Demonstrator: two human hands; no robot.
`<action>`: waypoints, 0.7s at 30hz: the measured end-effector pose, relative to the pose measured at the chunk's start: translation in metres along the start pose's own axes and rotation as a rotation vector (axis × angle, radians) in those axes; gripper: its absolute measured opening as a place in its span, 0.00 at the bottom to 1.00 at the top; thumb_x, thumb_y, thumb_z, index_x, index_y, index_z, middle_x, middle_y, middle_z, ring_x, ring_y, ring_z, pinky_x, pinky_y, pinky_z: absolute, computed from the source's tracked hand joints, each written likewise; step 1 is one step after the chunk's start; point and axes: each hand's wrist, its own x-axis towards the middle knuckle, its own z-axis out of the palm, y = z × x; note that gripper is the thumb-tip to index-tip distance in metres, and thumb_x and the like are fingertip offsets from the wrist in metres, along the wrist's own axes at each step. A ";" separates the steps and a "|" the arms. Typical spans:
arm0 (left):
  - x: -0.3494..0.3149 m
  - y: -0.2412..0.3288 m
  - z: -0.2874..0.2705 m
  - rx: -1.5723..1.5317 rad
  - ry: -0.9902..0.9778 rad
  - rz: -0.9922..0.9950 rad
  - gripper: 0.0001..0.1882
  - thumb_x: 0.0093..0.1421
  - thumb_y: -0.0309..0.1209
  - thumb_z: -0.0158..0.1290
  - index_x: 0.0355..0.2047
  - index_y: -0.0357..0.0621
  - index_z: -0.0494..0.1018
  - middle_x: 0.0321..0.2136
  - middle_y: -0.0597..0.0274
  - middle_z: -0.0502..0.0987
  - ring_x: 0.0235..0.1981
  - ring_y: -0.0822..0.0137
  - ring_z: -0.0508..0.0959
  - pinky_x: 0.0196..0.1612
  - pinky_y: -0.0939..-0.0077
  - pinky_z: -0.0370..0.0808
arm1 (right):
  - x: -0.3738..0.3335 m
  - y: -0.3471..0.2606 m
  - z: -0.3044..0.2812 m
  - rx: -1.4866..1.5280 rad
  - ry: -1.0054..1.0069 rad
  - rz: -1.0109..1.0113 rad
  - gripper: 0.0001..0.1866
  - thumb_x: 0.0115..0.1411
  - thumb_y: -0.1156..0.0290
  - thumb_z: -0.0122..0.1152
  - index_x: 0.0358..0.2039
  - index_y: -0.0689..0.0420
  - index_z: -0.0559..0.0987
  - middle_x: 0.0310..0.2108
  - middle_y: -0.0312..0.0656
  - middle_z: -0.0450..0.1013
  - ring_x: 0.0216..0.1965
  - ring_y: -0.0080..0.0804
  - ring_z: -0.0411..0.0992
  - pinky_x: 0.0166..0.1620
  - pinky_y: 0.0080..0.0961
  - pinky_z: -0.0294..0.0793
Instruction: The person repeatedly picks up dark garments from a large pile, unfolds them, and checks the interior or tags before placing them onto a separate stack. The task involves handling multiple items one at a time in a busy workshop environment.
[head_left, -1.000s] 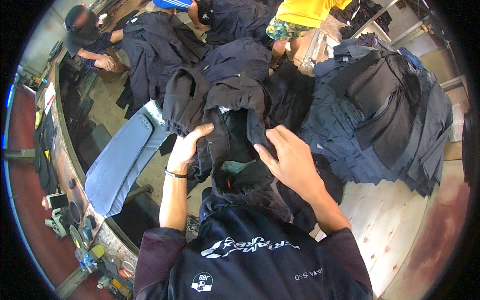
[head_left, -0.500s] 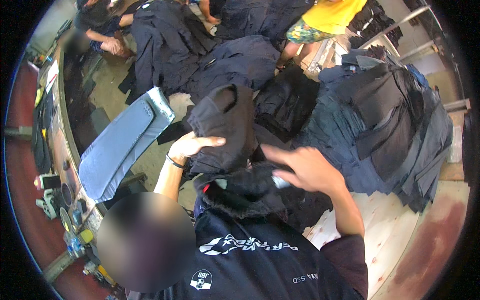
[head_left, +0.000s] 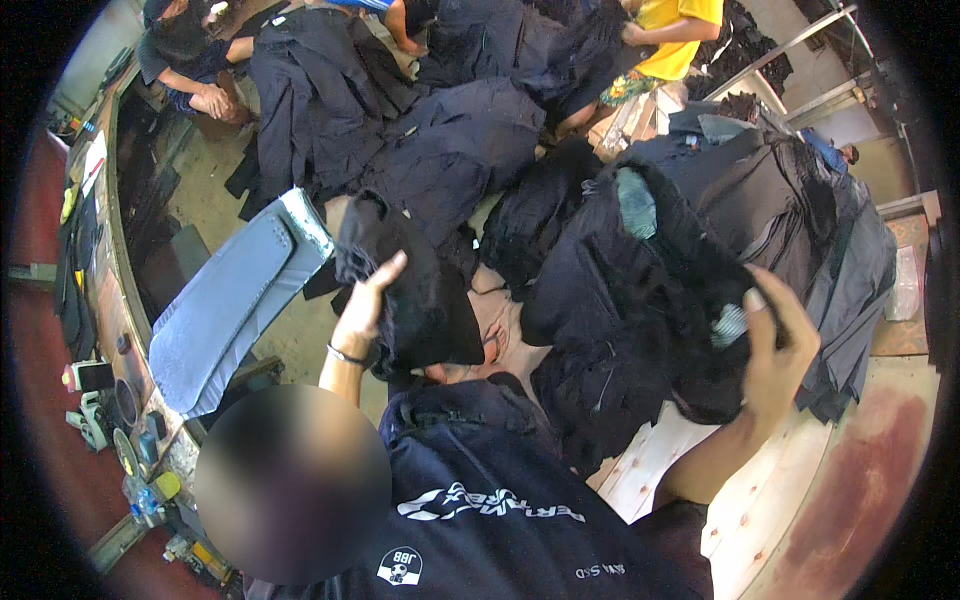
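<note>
My left hand (head_left: 360, 315) has its thumb on a bunched black cloth (head_left: 405, 290) in front of me; its fingers are mostly hidden behind the cloth. Out to the right, my right hand (head_left: 782, 345) is closed on the edge of a black garment (head_left: 610, 290). That garment hangs spread between the hand and the heap behind it, with a pale grey-green patch (head_left: 636, 205) near its top and a small striped light patch (head_left: 729, 326) beside my fingers. A gap with part of a bare foot (head_left: 493, 340) shows between the two cloths.
A long grey padded piece (head_left: 225, 310) stands left of my left hand. Tools and small items lie along the curved bench (head_left: 125, 290). Dark cloth heaps (head_left: 330, 100) cover the floor ahead, and another pile (head_left: 800, 210) stands right. Several people sit beyond, one in a yellow shirt (head_left: 680, 35).
My right hand has swung outward to the right from over my lap, drawing the black garment open. The left hand and its cloth have shifted a little left and lower.
</note>
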 end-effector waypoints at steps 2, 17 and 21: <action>-0.009 -0.014 0.024 -0.011 -0.025 0.101 0.33 0.68 0.37 0.63 0.68 0.37 0.67 0.62 0.56 0.75 0.60 0.61 0.76 0.67 0.65 0.70 | -0.012 -0.021 0.031 0.017 -0.025 -0.072 0.14 0.60 0.79 0.66 0.47 0.62 0.87 0.45 0.49 0.85 0.45 0.35 0.84 0.50 0.28 0.79; -0.017 -0.060 0.064 0.313 0.043 0.145 0.43 0.58 0.35 0.67 0.71 0.35 0.64 0.68 0.56 0.70 0.68 0.58 0.68 0.70 0.67 0.65 | -0.085 0.019 0.161 0.626 -0.890 0.364 0.31 0.67 0.63 0.70 0.64 0.61 0.67 0.57 0.52 0.71 0.61 0.41 0.71 0.63 0.39 0.72; -0.015 -0.070 0.076 0.454 0.033 0.146 0.37 0.59 0.25 0.64 0.68 0.36 0.66 0.62 0.56 0.74 0.61 0.60 0.72 0.66 0.64 0.69 | -0.050 0.037 0.186 0.435 -0.496 0.202 0.53 0.60 0.59 0.78 0.75 0.56 0.52 0.68 0.60 0.62 0.58 0.48 0.75 0.57 0.46 0.78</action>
